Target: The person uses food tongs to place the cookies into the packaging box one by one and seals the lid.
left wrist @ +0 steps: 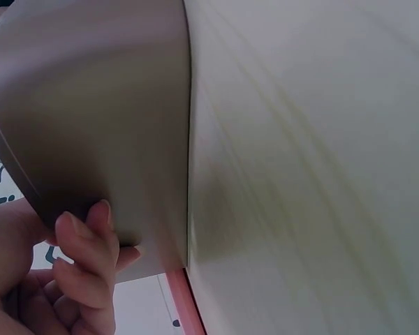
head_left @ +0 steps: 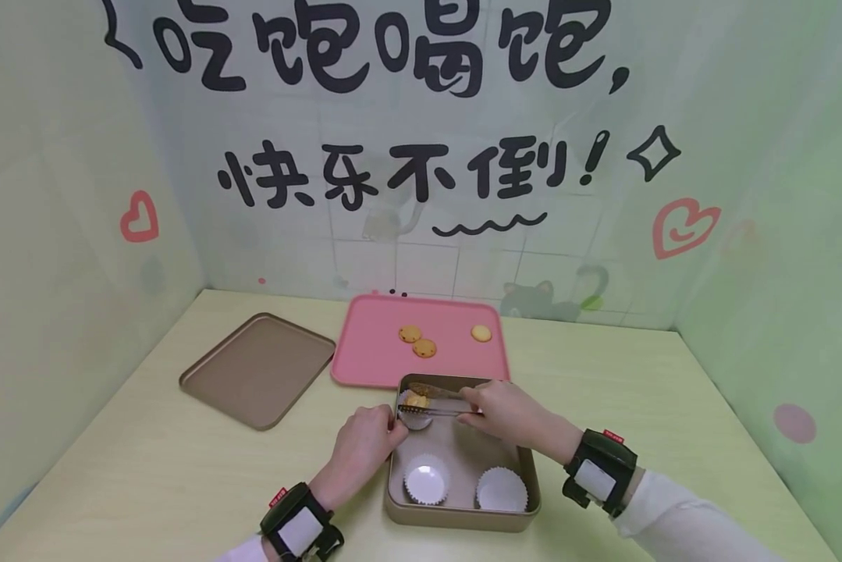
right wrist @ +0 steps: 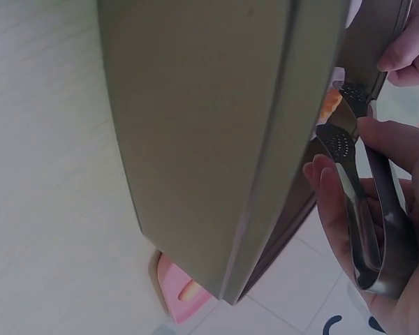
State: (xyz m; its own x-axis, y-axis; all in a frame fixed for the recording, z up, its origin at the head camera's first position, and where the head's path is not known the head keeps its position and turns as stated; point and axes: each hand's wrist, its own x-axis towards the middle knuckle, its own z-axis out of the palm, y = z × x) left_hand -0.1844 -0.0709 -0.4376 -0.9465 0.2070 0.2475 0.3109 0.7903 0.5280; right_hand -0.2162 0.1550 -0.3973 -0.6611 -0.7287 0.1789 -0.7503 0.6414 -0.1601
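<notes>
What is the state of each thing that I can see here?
Brown box, open
Tongs, arms apart
Right grip, holding tongs
Left grip, holding box
Food piece, between tong tips, contact unclear
Rear paper cup, partly hidden
Front paper cups, empty
Brown tray, lying flat
Pink tray, lying flat
Three cookies, whole

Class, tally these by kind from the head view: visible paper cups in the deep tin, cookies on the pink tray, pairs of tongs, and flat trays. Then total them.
White paper cups in the tin: 3
Cookies on the pink tray: 3
Pairs of tongs: 1
Flat trays, the pink tray and the brown tray: 2
Total: 9
</notes>
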